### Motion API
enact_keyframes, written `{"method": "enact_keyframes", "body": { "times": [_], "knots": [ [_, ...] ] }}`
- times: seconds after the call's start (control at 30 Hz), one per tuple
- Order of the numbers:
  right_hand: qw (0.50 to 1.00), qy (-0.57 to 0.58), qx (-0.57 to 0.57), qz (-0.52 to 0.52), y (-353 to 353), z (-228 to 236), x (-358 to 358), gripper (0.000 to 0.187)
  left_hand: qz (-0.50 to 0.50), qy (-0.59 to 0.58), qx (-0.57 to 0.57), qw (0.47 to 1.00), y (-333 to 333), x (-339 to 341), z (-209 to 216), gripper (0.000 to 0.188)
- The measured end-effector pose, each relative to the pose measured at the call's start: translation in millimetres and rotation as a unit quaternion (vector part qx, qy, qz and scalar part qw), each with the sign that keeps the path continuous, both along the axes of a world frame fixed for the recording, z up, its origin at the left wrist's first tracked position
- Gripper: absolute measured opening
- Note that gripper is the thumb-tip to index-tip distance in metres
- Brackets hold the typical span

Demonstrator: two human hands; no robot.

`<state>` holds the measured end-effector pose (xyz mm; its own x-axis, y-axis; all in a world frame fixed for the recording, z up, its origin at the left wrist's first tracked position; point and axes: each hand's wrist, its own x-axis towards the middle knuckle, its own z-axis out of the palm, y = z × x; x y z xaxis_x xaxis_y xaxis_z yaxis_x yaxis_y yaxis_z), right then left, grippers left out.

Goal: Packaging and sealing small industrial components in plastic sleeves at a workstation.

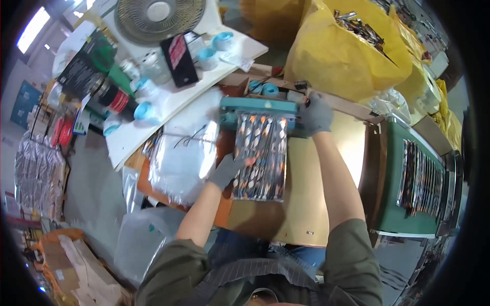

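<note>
A clear plastic bag of drill bits [261, 158], with dark, silver and orange twisted shanks side by side, lies in front of a teal bag sealer [260, 105]. Its top edge meets the sealer's bar. My left hand [227, 171], in a grey glove, grips the bag's left edge, thumb lying on top. At the right end of the sealer, my right hand [317, 115], also grey-gloved, is closed around the end of the sealer's arm; its fingers are partly hidden. Left of the bag rests a stack of clear plastic bags [184, 158].
A white shelf [204, 84] holds a fan [158, 18], a phone [179, 60], a bottle and blue tape rolls. Behind the sealer stands a yellow sack [347, 56] of metal pieces. More drill bits [422, 178] lie in a row on a green surface [390, 199] at right.
</note>
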<state>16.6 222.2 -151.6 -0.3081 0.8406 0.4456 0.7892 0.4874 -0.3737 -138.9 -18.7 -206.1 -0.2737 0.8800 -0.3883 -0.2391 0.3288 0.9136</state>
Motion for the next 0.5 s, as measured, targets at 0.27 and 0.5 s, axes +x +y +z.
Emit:
{"method": "enact_keyframes", "body": {
  "times": [0.27,0.5],
  "knots": [
    [0.966,-0.233,-0.016,0.112,-220.6,-96.2,197.8,0.073,0.065,0.496,0.033,0.866,-61.8,-57.4,36.7,0.037],
    [0.87,0.218,-0.355,0.265,-337.5,-26.2,161.7,0.031,-0.043,0.498,0.012,0.866,-87.5,-147.4,34.6,0.024]
  ]
}}
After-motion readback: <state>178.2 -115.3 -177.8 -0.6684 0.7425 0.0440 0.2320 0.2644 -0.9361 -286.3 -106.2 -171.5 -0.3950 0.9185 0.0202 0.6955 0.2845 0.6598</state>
